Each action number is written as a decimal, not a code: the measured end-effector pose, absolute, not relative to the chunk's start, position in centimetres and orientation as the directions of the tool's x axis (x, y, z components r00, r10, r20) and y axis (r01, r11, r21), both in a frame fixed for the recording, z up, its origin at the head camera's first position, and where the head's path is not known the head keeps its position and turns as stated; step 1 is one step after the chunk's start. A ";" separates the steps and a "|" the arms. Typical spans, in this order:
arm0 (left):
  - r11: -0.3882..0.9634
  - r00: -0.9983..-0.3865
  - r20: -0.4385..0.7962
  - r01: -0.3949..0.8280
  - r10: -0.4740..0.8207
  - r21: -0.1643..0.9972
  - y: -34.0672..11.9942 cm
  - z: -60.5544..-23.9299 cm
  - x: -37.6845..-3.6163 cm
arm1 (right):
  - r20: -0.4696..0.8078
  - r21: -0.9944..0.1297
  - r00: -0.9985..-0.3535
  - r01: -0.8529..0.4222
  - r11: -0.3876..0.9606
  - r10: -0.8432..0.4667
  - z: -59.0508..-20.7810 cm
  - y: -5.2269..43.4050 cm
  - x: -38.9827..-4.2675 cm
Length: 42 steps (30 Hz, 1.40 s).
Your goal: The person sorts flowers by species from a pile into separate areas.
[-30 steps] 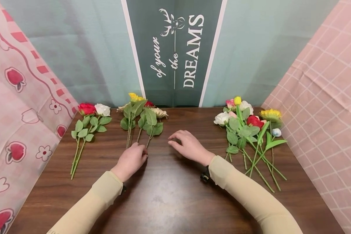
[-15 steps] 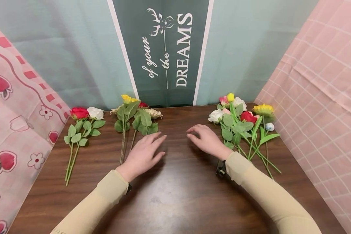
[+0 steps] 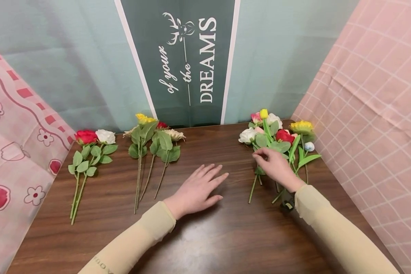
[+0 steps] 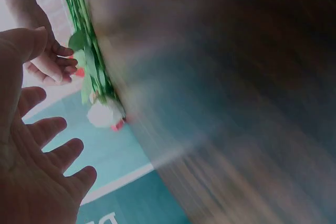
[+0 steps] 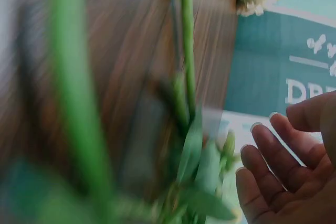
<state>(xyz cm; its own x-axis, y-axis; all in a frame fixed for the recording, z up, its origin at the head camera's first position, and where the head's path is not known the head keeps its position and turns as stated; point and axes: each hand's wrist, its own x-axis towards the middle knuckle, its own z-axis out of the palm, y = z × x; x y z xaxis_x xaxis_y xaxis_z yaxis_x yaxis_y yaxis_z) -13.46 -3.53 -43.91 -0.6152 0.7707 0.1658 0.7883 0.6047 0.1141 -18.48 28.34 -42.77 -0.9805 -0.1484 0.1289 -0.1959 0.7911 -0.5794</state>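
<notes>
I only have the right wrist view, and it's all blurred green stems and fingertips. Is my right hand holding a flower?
Observer: Not that I can see. In the head view the right hand reaches over the stems of the mixed pile of flowers, fingers loosely bent.
Operator: Where is the left hand?
Observer: The left hand lies flat on the table, fingers spread, holding nothing.
Operator: Any other flowers around?
Observer: Two more groups lie to the left: a bunch with a yellow flower, and a red and white pair near the table's left edge.
</notes>
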 end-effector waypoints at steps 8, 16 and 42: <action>0.536 -0.544 0.151 0.839 0.825 0.093 -0.4 -44.1 -12.8 | 0.094 -0.538 -0.995 -0.028 0.843 0.027 -41.6 35.8 -18.2; 0.483 -0.485 0.129 0.874 0.865 0.051 3.9 -43.9 -12.0 | -0.166 -0.540 -0.986 0.111 0.834 0.023 -41.5 39.1 -18.7; 0.535 -0.608 0.175 0.778 0.775 0.331 3.8 -44.2 -12.4 | 0.012 -0.700 -0.995 0.064 0.712 0.101 -40.5 36.2 -17.5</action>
<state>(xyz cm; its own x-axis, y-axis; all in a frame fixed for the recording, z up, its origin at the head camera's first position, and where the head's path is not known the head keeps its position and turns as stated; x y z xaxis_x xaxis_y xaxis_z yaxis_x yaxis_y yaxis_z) -12.40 3.80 -44.19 -0.6075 0.7747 0.1754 0.7775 0.5349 0.3306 -17.52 36.16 -40.52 -0.9948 0.1014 0.0122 0.0640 0.7117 -0.6996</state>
